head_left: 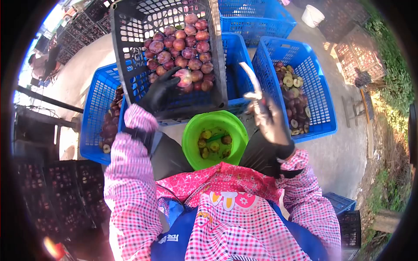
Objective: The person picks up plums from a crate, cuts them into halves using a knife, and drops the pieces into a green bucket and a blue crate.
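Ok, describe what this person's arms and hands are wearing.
The left hand and the right hand are both in black gloves, and the right glove looks scuffed and pale. The left sleeve and right sleeve are pink-and-white checked cloth with gathered cuffs.

The knife (251, 78) is blurred and the black crate (130, 35) is cut off above.

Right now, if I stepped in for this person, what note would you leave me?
Left hand: in the tilted black crate, fingers around one purple fruit.
Right hand: raised, gripping a knife.
Done: a few cut pieces in the green bowl at the lap; cut halves in the right blue crate.
Left: many whole fruits in the black crate.
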Motion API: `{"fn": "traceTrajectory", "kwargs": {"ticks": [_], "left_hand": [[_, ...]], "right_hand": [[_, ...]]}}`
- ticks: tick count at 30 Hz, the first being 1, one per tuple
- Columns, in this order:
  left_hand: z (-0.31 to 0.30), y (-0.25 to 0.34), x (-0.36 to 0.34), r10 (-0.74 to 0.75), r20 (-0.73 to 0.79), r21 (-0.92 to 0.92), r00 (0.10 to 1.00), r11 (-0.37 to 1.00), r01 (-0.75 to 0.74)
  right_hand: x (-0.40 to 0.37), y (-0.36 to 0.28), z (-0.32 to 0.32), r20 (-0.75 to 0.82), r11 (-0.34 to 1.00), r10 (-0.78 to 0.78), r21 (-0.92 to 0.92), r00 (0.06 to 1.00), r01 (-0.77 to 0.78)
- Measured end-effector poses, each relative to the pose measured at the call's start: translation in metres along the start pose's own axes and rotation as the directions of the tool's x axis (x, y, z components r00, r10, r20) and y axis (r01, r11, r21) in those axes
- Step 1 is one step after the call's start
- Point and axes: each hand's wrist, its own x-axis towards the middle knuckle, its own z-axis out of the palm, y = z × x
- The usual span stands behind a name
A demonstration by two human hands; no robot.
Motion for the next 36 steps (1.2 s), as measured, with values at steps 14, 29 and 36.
{"fn": "traceTrajectory", "kwargs": {"ticks": [14,29,36], "left_hand": [[0.12,-0.094,-0.19,0.105,0.058,-0.482,0.993,0.874,-0.064],[0.138,-0.078,-0.205,0.249,0.025,-0.213,0.968,0.947,-0.238],[0.105,-0.082,-0.18,0.121,0.363,-0.25,0.924,0.968,-0.029]], "right_hand": [[-0.081,-0.01,0.082,0.226,0.906,-0.066,-0.395,0.972,0.153],[-0.096,-0.012,0.082,0.196,0.806,-0.073,-0.565,0.978,0.174],[-0.091,0.022,0.054,0.375,0.915,0.339,0.084,0.863,-0.396]]}}
